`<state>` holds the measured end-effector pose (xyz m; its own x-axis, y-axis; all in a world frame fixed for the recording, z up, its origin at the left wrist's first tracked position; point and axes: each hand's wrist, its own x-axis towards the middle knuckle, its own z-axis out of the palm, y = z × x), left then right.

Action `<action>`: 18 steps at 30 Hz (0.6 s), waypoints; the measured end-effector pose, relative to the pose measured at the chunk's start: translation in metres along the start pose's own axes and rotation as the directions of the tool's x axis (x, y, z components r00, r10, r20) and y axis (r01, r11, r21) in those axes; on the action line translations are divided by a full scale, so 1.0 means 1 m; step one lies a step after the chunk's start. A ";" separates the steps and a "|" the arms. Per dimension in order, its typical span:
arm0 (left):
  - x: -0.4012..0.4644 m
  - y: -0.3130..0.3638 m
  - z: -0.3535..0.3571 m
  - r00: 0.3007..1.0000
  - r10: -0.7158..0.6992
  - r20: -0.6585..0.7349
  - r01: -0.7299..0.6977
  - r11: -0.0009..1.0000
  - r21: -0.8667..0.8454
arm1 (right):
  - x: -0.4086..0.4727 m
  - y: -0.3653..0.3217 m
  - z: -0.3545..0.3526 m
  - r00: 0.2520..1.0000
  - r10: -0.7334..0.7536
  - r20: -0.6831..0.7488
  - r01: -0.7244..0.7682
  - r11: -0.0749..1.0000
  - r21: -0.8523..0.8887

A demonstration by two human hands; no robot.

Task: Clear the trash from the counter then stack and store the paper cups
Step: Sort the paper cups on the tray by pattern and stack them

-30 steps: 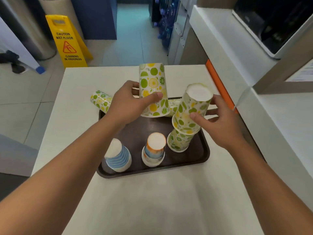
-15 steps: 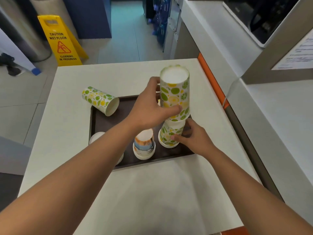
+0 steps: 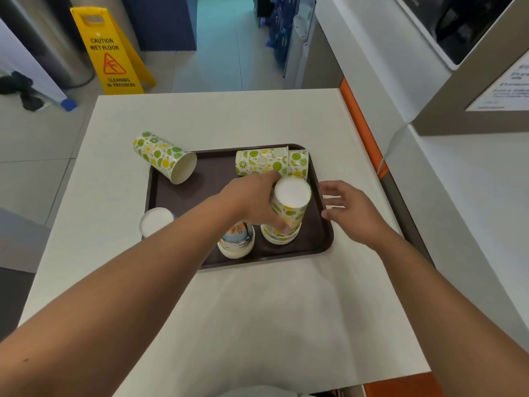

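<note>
A dark brown tray (image 3: 323, 245) lies on the white counter (image 3: 257, 310). My left hand (image 3: 254, 202) grips an upside-down stack of lime-patterned cups (image 3: 287, 213) at the tray's right side. My right hand (image 3: 347, 209) hovers just right of that stack, fingers apart, holding nothing. Nested lime cups (image 3: 270, 161) lie on their side at the tray's far edge. Another lime cup (image 3: 164, 156) lies tipped over the tray's far left corner. An upside-down orange-and-blue cup (image 3: 237, 242) stands by the stack, and a blue-striped cup (image 3: 156, 222) stands at the tray's left edge, partly hidden by my arm.
A taller white counter with an orange edge (image 3: 360, 121) runs along the right. A yellow wet-floor sign (image 3: 110, 53) stands on the tiled floor beyond the counter. A machine (image 3: 463, 21) sits at the upper right.
My left hand has pushed the top lime cup down onto the stack, which now stands lower. My right hand has let go of the stack's base and pulled away to the right.
</note>
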<state>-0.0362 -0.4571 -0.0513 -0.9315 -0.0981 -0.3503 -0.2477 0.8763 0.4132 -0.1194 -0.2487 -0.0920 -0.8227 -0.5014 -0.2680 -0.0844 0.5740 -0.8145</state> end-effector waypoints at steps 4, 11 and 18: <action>0.001 -0.004 -0.011 0.999 -0.033 0.039 0.035 0.998 -0.058 | 0.017 -0.012 -0.010 0.999 -0.050 0.016 0.051 0.998 -0.023; -0.007 -0.046 -0.057 0.925 -0.245 -0.292 0.160 0.945 -0.287 | 0.064 -0.062 -0.012 0.974 -0.223 0.028 0.225 0.966 -0.125; 0.003 -0.117 -0.065 0.616 -0.623 -0.482 0.474 0.782 -0.405 | 0.117 -0.097 0.034 0.888 -0.368 0.277 0.460 0.689 -0.559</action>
<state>-0.0270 -0.5909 -0.0463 -0.5477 -0.8339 -0.0687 -0.7432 0.4472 0.4977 -0.1882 -0.3852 -0.0619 -0.5434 -0.8356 -0.0809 -0.7514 0.5270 -0.3970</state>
